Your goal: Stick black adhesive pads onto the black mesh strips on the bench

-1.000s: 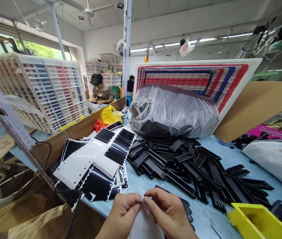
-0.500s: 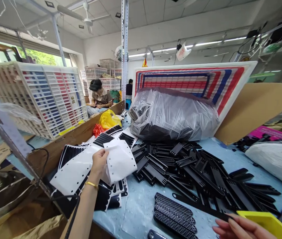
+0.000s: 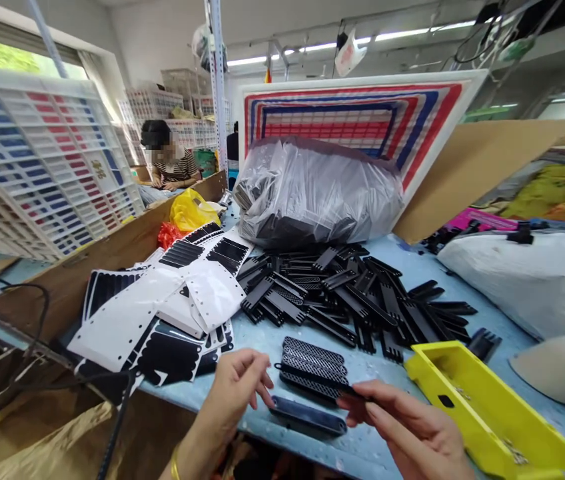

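My right hand [image 3: 407, 423] pinches one end of a thin black strip [image 3: 315, 381] with a small hole at its far end. The strip reaches left over several black patterned handle pieces [image 3: 312, 357] lying side by side. My left hand [image 3: 242, 381], a gold bangle on its wrist, hovers by the table edge with fingers loosely bent and apart; nothing shows in it. Beside its fingertips lies a smooth black handle piece [image 3: 307, 417]. White-backed sheets with black stickers [image 3: 170, 353] are heaped at the left.
A pile of black slotted parts [image 3: 322, 293] covers the middle of the table. Behind it stand a plastic-wrapped bundle [image 3: 317, 193] and a striped crate [image 3: 332, 110]. A yellow bin [image 3: 492, 407] with small metal pieces is at right. Another person [image 3: 167, 157] sits beyond the wooden board.
My left hand has let go of the white sheet and come down toward the black pieces. My right hand has brought the strip left, over the handle pieces. The view has tilted down.
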Action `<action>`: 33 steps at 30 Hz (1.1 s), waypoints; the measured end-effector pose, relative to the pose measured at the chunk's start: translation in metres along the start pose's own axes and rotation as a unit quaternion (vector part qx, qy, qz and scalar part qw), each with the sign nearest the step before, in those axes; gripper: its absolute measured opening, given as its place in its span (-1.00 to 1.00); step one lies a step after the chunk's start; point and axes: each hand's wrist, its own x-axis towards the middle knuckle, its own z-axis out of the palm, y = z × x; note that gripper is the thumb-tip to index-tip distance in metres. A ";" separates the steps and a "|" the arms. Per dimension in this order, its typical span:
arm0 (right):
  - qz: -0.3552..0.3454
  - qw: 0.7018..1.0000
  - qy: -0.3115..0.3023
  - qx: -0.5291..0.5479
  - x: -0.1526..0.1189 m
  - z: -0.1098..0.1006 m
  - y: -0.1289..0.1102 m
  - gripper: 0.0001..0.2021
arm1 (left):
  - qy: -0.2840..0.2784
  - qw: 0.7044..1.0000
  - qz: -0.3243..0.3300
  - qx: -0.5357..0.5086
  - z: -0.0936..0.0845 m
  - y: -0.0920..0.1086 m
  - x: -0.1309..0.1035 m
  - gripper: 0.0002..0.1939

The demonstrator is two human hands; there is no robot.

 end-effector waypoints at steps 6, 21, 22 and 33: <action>0.023 0.997 -0.054 -0.046 -0.016 0.000 0.007 -0.74 | -0.081 0.975 -0.109 -0.174 0.029 -0.020 -0.023 -0.60; -0.034 0.977 -0.006 -0.210 -0.022 -0.029 0.021 -0.76 | 0.004 0.983 -0.113 -0.146 0.021 -0.020 -0.016 -0.50; -0.091 0.961 -0.005 -0.262 -0.018 -0.027 0.019 -0.80 | -0.003 0.982 -0.118 -0.144 0.023 -0.020 -0.016 -0.49; -0.385 0.822 -0.092 -0.410 -0.007 0.000 0.030 -0.80 | -0.045 0.987 -0.129 -0.088 0.031 -0.035 -0.021 -0.51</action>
